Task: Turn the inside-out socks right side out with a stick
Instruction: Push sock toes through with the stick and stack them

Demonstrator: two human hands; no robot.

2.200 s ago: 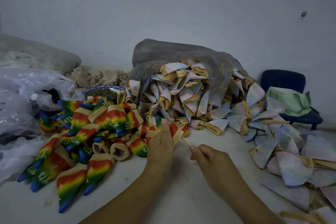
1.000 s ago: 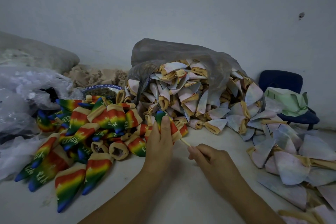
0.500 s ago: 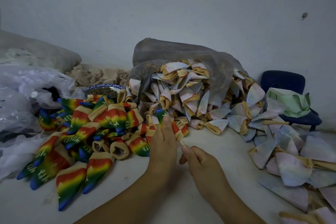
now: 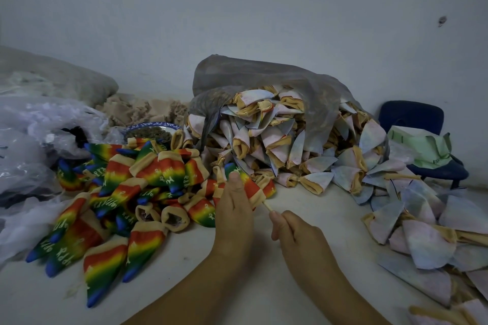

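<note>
My left hand (image 4: 233, 208) grips a rainbow sock (image 4: 247, 181) that stands over the far end of a thin wooden stick (image 4: 268, 206), its blue toe pointing up and away. My right hand (image 4: 295, 235) pinches the near end of the stick just below the sock's beige cuff. Most of the stick is hidden inside the sock and my fist. A pile of rainbow socks (image 4: 126, 192) lies left of my hands. Pale inside-out socks (image 4: 266, 140) spill from a grey plastic bag (image 4: 264, 74) behind them.
More pale socks (image 4: 422, 232) lie scattered on the white table (image 4: 237, 285) at the right. A blue chair (image 4: 422, 124) with green cloth stands at the far right. Clear plastic bags (image 4: 31, 145) and a patterned bowl (image 4: 150, 129) sit at the left.
The rainbow side of the sock has come out over the stick. My right hand slid up the stick close to my left hand, then drew slightly back.
</note>
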